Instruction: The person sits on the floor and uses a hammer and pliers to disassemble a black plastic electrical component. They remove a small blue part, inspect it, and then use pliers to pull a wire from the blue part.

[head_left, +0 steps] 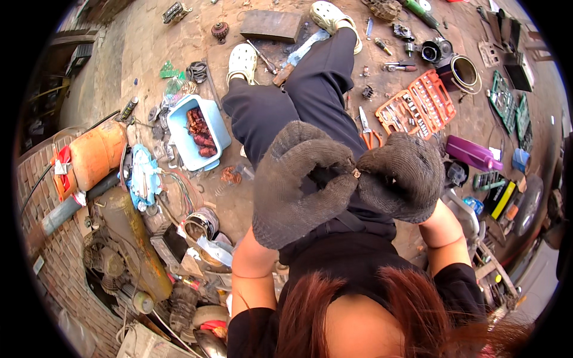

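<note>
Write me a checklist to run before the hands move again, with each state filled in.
1. Both hands gloved: ok; left hand and right hand wear dark knit gloves.
2. Small piece gripped securely: cannot tell; it shows where the fingertips meet, but the grip is partly hidden.
3. Sharp tools put away: not ok; orange-handled scissors lie loose beside a leg.
4. Tool case open: ok; it lies spread on the floor.
5. Blue basin upright: ok; reddish-brown coils lie inside.
6. Sturdy closed shoes: not ok; pale perforated clogs instead.
</note>
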The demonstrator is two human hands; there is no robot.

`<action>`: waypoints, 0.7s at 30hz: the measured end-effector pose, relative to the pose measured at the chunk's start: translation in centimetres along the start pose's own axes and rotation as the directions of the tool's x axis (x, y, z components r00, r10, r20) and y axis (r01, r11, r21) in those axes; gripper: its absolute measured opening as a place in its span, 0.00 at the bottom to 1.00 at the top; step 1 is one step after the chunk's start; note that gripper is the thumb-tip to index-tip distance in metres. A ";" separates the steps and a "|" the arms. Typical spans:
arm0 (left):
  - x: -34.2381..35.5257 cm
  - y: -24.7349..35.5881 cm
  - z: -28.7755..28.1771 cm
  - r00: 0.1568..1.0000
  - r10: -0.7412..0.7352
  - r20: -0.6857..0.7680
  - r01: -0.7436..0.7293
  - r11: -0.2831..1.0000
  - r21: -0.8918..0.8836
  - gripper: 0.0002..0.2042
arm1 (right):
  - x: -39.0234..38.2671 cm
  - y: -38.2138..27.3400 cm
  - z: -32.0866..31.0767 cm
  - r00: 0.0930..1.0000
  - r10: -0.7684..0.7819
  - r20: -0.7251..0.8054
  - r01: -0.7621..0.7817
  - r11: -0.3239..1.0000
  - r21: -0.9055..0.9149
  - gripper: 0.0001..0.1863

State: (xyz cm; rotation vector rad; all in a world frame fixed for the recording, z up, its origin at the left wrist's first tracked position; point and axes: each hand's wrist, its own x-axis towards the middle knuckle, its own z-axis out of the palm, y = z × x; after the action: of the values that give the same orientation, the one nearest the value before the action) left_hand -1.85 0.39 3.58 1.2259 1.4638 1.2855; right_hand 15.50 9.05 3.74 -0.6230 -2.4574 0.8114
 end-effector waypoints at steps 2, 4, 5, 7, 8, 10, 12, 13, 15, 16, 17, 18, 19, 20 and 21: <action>0.0 -0.3 -0.1 1.000 0.008 0.024 -0.007 1.000 -0.029 0.11 | 0.1 0.3 -0.1 0.999 0.021 0.030 -0.024 0.993 0.113 0.15; 0.0 -0.8 0.1 1.000 0.006 0.017 -0.005 0.997 -0.076 0.11 | -0.3 0.3 0.3 0.991 0.124 0.039 -0.130 0.961 0.243 0.14; 0.0 -1.0 0.2 1.000 0.005 0.014 -0.003 0.995 -0.100 0.11 | -0.5 0.3 0.5 0.983 0.175 0.048 -0.181 0.935 0.306 0.14; -0.4 -2.0 0.5 0.999 0.031 -0.026 -0.034 0.991 -0.126 0.12 | -0.5 0.1 0.6 0.979 0.201 0.037 -0.202 0.926 0.317 0.12; -0.5 -2.2 0.7 0.998 0.044 -0.046 -0.050 0.989 -0.138 0.12 | -0.4 -0.1 0.7 0.976 0.214 0.031 -0.213 0.922 0.323 0.11; -0.5 -2.2 1.3 0.988 0.098 -0.120 -0.102 0.995 -0.022 0.13 | -0.4 -0.6 0.7 0.929 0.357 0.099 -0.353 0.771 0.531 0.10; -0.6 -2.1 1.5 0.978 0.163 -0.133 -0.150 0.984 0.099 0.14 | -0.6 -0.6 0.8 0.885 0.439 0.154 -0.431 0.651 0.625 0.10; -0.7 -2.0 1.4 0.974 0.196 -0.111 -0.177 0.971 0.160 0.15 | -0.7 -0.4 1.0 0.873 0.459 0.163 -0.450 0.631 0.632 0.09; -0.8 -1.9 1.4 0.963 0.249 -0.106 -0.220 0.947 0.233 0.16 | -0.8 -0.2 1.1 0.859 0.478 0.183 -0.471 0.599 0.647 0.09; -0.8 -2.0 1.7 0.954 0.271 -0.126 -0.234 0.940 0.246 0.17 | -0.8 -0.1 1.1 0.858 0.477 0.193 -0.474 0.586 0.657 0.09; -0.9 -1.9 1.9 0.945 0.292 -0.145 -0.249 0.933 0.260 0.17 | -0.8 0.0 1.0 0.856 0.475 0.203 -0.476 0.573 0.667 0.08; -0.8 -1.8 2.2 0.948 0.275 -0.159 -0.235 0.944 0.231 0.17 | -0.9 0.1 1.0 0.854 0.469 0.223 -0.481 0.551 0.683 0.08; -0.8 -1.7 2.4 0.951 0.256 -0.172 -0.221 0.954 0.201 0.17 | -1.0 0.3 0.9 0.853 0.462 0.244 -0.485 0.527 0.698 0.08; -0.8 -1.5 2.5 0.954 0.237 -0.186 -0.206 0.963 0.171 0.17 | -1.0 0.5 1.0 0.851 0.454 0.264 -0.490 0.503 0.712 0.08; -0.7 -1.6 2.3 0.951 0.272 -0.148 -0.239 0.949 0.207 0.17 | -1.1 0.6 1.1 0.852 0.449 0.270 -0.480 0.461 0.746 0.09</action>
State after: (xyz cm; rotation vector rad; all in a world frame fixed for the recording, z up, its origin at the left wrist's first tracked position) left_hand 0.32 0.17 1.60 1.4986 1.6195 1.4859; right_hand 15.93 8.40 2.19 -0.9125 -1.6086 1.9996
